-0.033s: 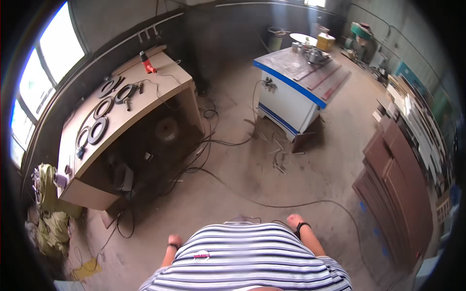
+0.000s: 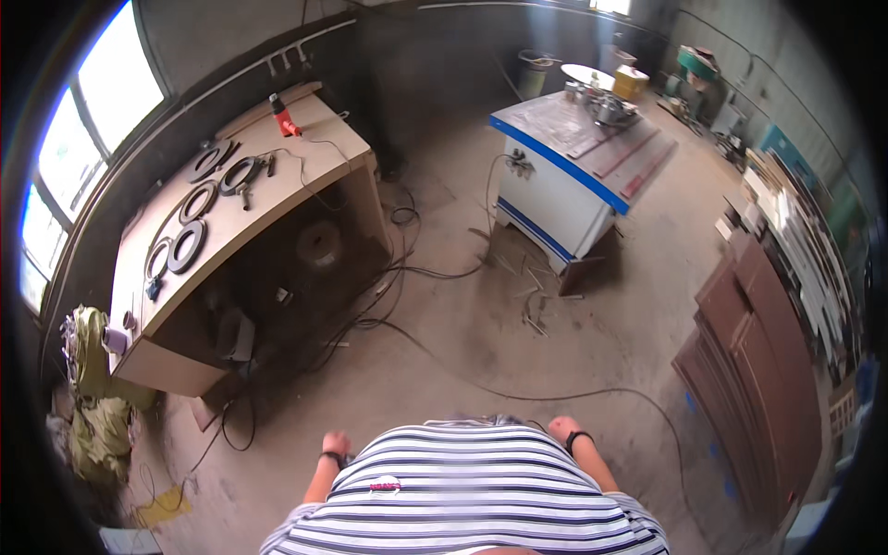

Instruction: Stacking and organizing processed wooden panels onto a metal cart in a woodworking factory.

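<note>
My left hand (image 2: 336, 443) hangs beside my striped shirt (image 2: 481, 481), with a dark band round its wrist. On the other side my right hand (image 2: 561, 428) also hangs close to the shirt, a black band (image 2: 578, 435) at its wrist. Both hands are over the floor, away from the tables. Their fingers are too small and partly turned away to make out, and no held thing shows. Ahead on the left stands a wooden workbench (image 2: 324, 166) with several dark rings (image 2: 189, 245) and a red and black heat-gun-shaped tool (image 2: 284, 117) on it.
A white machine table with a blue edge (image 2: 546, 208) stands ahead. Wood offcuts (image 2: 535, 319) lie near its foot. A long cable (image 2: 518, 396) crosses the floor before me. Brown panels (image 2: 740, 370) are stacked on the right; green sacks (image 2: 99, 435) slump at the left.
My left hand has moved a little up and forward from beside the shirt. The view has shifted slightly, so the machine table sits a bit further right.
</note>
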Demonstrator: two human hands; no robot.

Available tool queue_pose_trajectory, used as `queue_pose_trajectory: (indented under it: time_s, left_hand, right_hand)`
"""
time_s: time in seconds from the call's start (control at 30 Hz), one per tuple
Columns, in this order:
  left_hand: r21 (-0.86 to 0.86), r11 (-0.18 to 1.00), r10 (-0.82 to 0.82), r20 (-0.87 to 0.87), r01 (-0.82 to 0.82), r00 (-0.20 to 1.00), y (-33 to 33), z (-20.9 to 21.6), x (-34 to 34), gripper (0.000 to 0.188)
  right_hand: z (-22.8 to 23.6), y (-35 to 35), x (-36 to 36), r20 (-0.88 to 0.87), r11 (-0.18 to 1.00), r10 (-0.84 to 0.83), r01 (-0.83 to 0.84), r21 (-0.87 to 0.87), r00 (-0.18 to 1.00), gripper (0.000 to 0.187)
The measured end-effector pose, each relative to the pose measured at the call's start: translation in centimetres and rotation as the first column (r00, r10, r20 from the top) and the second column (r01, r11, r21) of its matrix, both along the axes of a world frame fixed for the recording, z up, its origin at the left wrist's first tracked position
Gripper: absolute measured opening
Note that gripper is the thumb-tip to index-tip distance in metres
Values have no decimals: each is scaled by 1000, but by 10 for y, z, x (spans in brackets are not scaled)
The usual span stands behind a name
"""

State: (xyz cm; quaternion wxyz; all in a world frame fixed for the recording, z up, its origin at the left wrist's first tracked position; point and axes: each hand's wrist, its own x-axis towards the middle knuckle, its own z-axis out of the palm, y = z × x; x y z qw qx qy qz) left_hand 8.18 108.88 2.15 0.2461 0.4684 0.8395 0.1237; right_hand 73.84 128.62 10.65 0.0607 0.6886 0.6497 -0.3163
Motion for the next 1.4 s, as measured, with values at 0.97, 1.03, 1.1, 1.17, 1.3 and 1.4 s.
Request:
queue_pose_trajectory:
  time_s: [0.97,1.03,1.1,1.17,1.3,1.4]
  left_hand:
    - [475,865,-158,563,-160,811,1042,302,-17,22]
    - [428,864,-83,642,-267,762,1086,303,-52,23]
    - [408,827,27,658,-387,752,1124,301,-92,24]
    - [415,817,87,597,-400,797,1155,309,-126,24]
    - [436,843,122,416,-315,901,1206,326,-183,24]
    - [499,735,197,491,-459,849,1233,297,-231,24]
  right_hand:
    - [337,1116,-510,-606,688,719,-229,688,341,18]
    - [398,1177,-568,-597,646,760,-196,738,256,16]
    - [452,1231,-621,-556,591,805,-186,785,206,15]
    - [505,1286,-667,-345,379,912,-137,915,221,14]
    - [612,1417,-749,-72,72,928,14,997,367,16]
    - [679,1537,-836,-35,-35,871,133,990,491,18]
